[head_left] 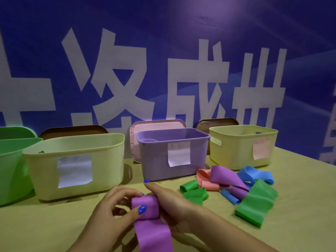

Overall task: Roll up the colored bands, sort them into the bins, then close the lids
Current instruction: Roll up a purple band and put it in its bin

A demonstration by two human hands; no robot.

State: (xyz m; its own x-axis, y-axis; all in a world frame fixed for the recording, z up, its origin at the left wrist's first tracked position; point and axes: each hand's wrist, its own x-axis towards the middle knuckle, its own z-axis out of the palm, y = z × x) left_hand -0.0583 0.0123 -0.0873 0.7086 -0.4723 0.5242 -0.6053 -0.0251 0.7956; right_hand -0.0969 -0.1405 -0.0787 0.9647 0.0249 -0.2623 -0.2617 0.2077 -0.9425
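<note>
Both hands at near edge of surface. Left hand (116, 206) and right hand (169, 200) pinch purple band (145, 209) roll; roll axis left-right, unrolled tail trails toward person.

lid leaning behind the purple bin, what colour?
Pink. The lid stands on edge behind the purple bin, clearest in the head view.

Four open bins stand in a row on the table — one green (11, 160), two pale yellow (76, 164) (241, 144), one purple (172, 151). Three of them carry a paper label. Three lids lean behind — two brown (72, 130) (216, 122), one pink (156, 124). Two hands work one purple band (149, 220). The loose pile of bands (234, 186) overlaps too much to count exactly.
</note>
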